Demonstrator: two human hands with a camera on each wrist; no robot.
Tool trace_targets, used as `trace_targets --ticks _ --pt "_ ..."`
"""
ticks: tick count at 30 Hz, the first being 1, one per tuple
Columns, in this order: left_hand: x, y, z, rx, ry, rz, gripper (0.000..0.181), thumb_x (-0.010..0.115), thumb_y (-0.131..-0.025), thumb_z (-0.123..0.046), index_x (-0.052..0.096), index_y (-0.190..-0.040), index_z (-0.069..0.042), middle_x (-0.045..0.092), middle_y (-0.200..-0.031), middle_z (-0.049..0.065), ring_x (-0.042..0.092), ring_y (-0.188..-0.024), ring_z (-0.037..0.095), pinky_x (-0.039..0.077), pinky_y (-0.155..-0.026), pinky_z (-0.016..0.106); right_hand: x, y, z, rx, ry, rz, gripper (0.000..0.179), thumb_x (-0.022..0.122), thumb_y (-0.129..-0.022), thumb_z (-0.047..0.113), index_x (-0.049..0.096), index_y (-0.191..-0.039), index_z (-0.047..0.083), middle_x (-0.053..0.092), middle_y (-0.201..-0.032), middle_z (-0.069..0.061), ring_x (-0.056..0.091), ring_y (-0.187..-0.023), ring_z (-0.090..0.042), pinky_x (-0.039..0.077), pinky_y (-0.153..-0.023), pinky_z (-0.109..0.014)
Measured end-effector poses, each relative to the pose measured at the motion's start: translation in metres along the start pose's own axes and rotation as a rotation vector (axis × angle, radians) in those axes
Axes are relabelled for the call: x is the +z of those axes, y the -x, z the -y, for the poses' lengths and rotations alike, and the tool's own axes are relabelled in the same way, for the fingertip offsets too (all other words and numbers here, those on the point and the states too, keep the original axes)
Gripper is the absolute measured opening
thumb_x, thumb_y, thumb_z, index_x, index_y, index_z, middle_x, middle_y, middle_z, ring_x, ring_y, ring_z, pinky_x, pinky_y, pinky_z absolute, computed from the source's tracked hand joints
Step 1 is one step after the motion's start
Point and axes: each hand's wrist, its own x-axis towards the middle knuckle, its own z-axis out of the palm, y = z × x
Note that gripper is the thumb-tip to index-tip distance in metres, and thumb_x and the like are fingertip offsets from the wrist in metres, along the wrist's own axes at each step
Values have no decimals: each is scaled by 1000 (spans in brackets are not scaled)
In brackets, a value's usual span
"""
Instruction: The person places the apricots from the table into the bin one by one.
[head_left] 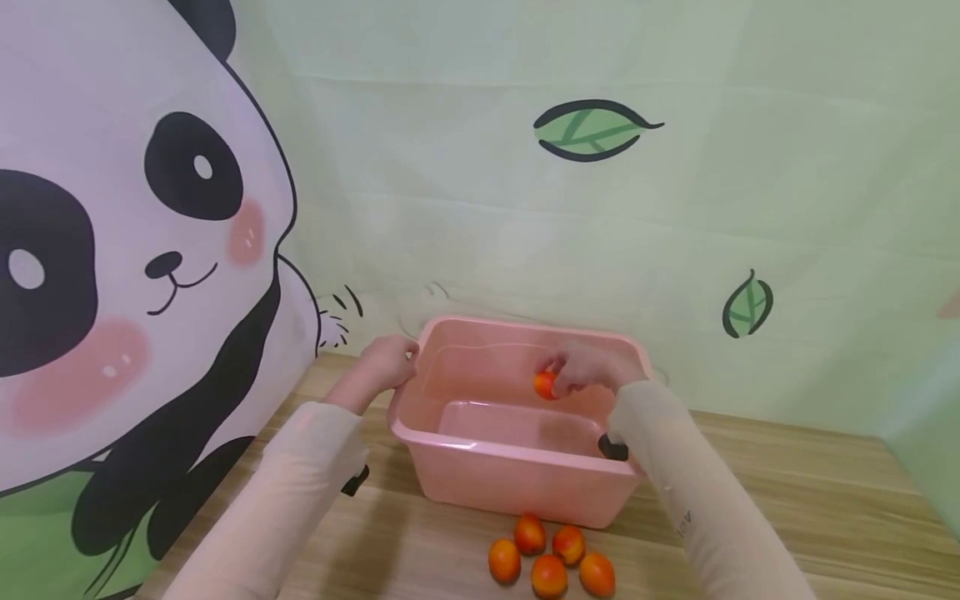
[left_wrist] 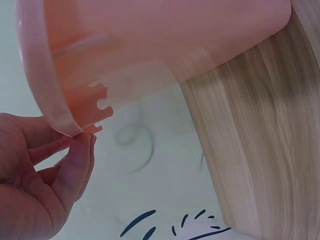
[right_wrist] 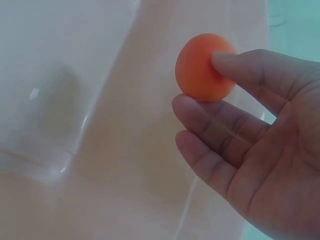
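A pink plastic basin (head_left: 517,479) stands on the wooden table against the backdrop. At its left end my left hand (head_left: 387,362) grips the rim; the left wrist view shows thumb and fingers (left_wrist: 75,167) pinching the basin's edge (left_wrist: 37,75). Inside the basin's opening, over the far right part, my right hand (head_left: 588,367) holds a small, round orange-red fruit (head_left: 545,385). Up close, the thumb presses on one side of the fruit (right_wrist: 200,67) and fingertips support it from below. The basin floor beneath is bare.
Several similar orange-red fruits (head_left: 549,575) lie in a loose group on the table (head_left: 787,500), just in front of the basin. Behind hangs a pale green cloth backdrop (head_left: 450,192) with a printed panda (head_left: 202,275) on the left and leaves (head_left: 592,132).
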Motion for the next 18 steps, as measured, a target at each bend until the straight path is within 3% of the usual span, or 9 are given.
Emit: trace_targets --ticks 8,12,18 --pt "-1 2 -3 23 -42 -11 32 47 -83 -4 57 -113 -1 60 -104 13 53 -84 21 47 -69 29 7 -7 -11 -11 -2 30 38 59 -71 1 59 -108 12 54 -103 -6 46 -91 -25 44 -73 -31" --pt "-2 3 -5 2 -14 2 32 47 -84 -4 56 -115 -1 59 -104 13 53 -84 21 48 -70 30 10 -6 -11 36 -62 27 38 60 -70 1 59 -106 13 54 -103 -7 45 -93 -26 45 -74 -35" --pt "-3 4 -5 -7 -18 10 31 48 -85 -5 56 -114 -1 59 -104 14 53 -84 21 49 -69 29 17 -2 -9 150 -183 -20 40 62 -66 2 59 -104 13 54 -103 -6 45 -94 -27 49 -64 -32"
